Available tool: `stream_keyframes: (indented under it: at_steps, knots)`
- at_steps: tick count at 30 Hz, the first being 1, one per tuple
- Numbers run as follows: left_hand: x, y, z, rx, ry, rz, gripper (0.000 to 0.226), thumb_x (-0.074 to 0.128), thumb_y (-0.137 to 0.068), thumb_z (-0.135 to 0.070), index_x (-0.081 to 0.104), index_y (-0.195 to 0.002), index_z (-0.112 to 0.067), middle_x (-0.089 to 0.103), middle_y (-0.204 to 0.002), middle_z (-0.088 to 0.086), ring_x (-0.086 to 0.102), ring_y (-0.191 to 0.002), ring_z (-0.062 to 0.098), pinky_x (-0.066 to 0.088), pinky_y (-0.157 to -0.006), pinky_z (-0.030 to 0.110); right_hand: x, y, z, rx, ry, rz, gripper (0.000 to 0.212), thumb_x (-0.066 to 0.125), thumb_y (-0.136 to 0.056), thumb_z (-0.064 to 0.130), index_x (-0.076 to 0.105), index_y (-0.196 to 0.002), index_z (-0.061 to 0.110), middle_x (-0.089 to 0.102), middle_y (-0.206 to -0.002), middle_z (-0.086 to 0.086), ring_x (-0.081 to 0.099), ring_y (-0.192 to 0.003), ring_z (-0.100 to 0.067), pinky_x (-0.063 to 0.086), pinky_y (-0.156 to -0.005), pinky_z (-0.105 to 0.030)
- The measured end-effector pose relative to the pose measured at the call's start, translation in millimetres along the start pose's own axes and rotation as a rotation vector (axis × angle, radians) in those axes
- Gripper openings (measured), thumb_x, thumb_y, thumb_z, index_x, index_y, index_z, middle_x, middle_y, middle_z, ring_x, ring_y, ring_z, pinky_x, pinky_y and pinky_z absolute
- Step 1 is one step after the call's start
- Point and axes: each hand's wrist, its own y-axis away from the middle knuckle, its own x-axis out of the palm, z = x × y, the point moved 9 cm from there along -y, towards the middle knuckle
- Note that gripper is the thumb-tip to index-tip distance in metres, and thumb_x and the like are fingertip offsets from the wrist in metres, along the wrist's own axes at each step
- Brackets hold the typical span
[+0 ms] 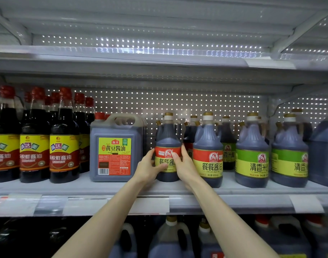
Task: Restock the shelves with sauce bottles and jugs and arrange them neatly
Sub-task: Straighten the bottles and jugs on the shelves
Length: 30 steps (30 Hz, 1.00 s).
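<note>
Reading from the shelf's left end, you find:
- 味达美 and 味极鲜酱油 on the tall red-capped bottles
- 海天 黄豆酱油 on the square jug
- 餐餐酱 and 800mL on the left red-labelled jug
- 餐餐酱油 and 800mL on the right red-labelled jug
- 清香米 on the green-labelled jugs

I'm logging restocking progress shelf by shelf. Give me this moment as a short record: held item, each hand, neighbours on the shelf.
held item: red-and-yellow-labelled bottle, upright at the middle shelf
left hand: grips the bottle's left side, thumb across the label
right hand: grips its right side
left neighbour: square handled jug, a gap between
right neighbour: matching bottle
further right: green-labelled bottles
far left: tall red-capped bottles
</note>
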Motion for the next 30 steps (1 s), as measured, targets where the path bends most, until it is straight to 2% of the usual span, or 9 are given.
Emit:
stream_keyframes:
  at_steps: [3, 6, 11, 16, 20, 21, 23, 25, 30]
  knots:
    - [-6, 5, -5, 0.014, -0.024, -0.035, 0.068, 0.07, -0.085, -0.013, 0.036, -0.144, -0.01, 0.058, -0.13, 0.011, 0.057, -0.112, 0.02, 0.049, -0.098, 0.038, -3, 5, 9, -0.021, 0.015, -0.019, 0.059, 0.041, -0.103, 0.033, 0.012, -0.155, 0.031, 0.039, -0.152, -0.003, 0.045, -0.132, -0.024, 0.042, -0.108, -0.044]
    - [-15, 9, -20, 0.056, -0.055, -0.079, 0.06, 0.068, -0.087, -0.013, 0.041, -0.141, -0.007, 0.058, -0.128, 0.009, 0.056, -0.113, 0.019, 0.048, -0.095, 0.031, -11, 9, 24, -0.055, 0.011, -0.047, 0.06, 0.044, -0.102, 0.034, 0.015, -0.154, 0.031, 0.038, -0.152, -0.003, 0.045, -0.132, -0.023, 0.042, -0.107, -0.047]
    - [-22, 22, -38, 0.107, -0.052, -0.1, 0.046, 0.068, -0.088, -0.017, 0.052, -0.13, -0.009, 0.062, -0.119, 0.008, 0.059, -0.105, 0.019, 0.051, -0.095, 0.042, -32, 34, 42, -0.084, -0.039, -0.072, 0.055, 0.047, -0.101, 0.029, 0.026, -0.152, 0.023, 0.045, -0.144, -0.006, 0.05, -0.12, -0.016, 0.047, -0.093, -0.03]
    - [-6, 43, -39, 0.14, -0.063, -0.04, 0.048, 0.072, -0.085, -0.025, 0.054, -0.128, -0.015, 0.063, -0.118, 0.005, 0.059, -0.107, 0.018, 0.047, -0.095, 0.033, -67, 65, 37, -0.071, -0.019, -0.23, 0.043, 0.055, -0.097, 0.031, 0.049, -0.139, 0.02, 0.061, -0.122, -0.004, 0.058, -0.11, -0.017, 0.048, -0.1, -0.044]
    - [11, 57, -42, 0.126, -0.028, 0.017, 0.048, 0.07, -0.086, -0.022, 0.052, -0.13, -0.012, 0.062, -0.117, 0.006, 0.059, -0.103, 0.017, 0.045, -0.078, 0.015, -102, 86, 29, -0.03, -0.044, -0.314, 0.038, 0.061, -0.094, 0.029, 0.056, -0.129, 0.017, 0.064, -0.113, -0.003, 0.063, -0.107, -0.021, 0.051, -0.097, -0.046]
    - [16, 61, -44, 0.124, -0.025, 0.032, 0.048, 0.07, -0.087, -0.022, 0.052, -0.13, -0.012, 0.062, -0.118, 0.007, 0.059, -0.104, 0.018, 0.047, -0.08, 0.016, -111, 90, 29, -0.029, -0.041, -0.326, 0.038, 0.062, -0.093, 0.028, 0.056, -0.128, 0.015, 0.065, -0.109, -0.002, 0.063, -0.105, -0.021, 0.051, -0.096, -0.045]
    - [23, 67, -47, 0.128, -0.037, 0.034, 0.051, 0.071, -0.086, -0.023, 0.051, -0.131, -0.011, 0.06, -0.121, 0.008, 0.058, -0.109, 0.021, 0.048, -0.095, 0.03, -126, 96, 27, -0.021, -0.041, -0.34, 0.037, 0.063, -0.093, 0.026, 0.056, -0.126, 0.012, 0.065, -0.101, 0.0, 0.064, -0.101, -0.022, 0.053, -0.094, -0.045]
    - [29, 68, -50, 0.123, -0.036, 0.029, 0.053, 0.071, -0.086, -0.023, 0.05, -0.132, -0.011, 0.059, -0.123, 0.008, 0.058, -0.111, 0.022, 0.046, -0.1, 0.038, -135, 97, 23, -0.01, -0.025, -0.334, 0.038, 0.065, -0.092, 0.027, 0.056, -0.126, 0.014, 0.065, -0.1, 0.001, 0.064, -0.101, -0.022, 0.052, -0.094, -0.046]
    - [55, 70, -58, 0.102, -0.025, -0.003, 0.056, 0.071, -0.085, -0.021, 0.047, -0.135, -0.01, 0.059, -0.121, 0.009, 0.058, -0.107, 0.02, 0.048, -0.094, 0.031, -147, 92, 16, -0.009, 0.007, -0.246, 0.044, 0.064, -0.092, 0.027, 0.051, -0.132, 0.013, 0.061, -0.097, 0.006, 0.061, -0.101, -0.018, 0.05, -0.097, -0.048]
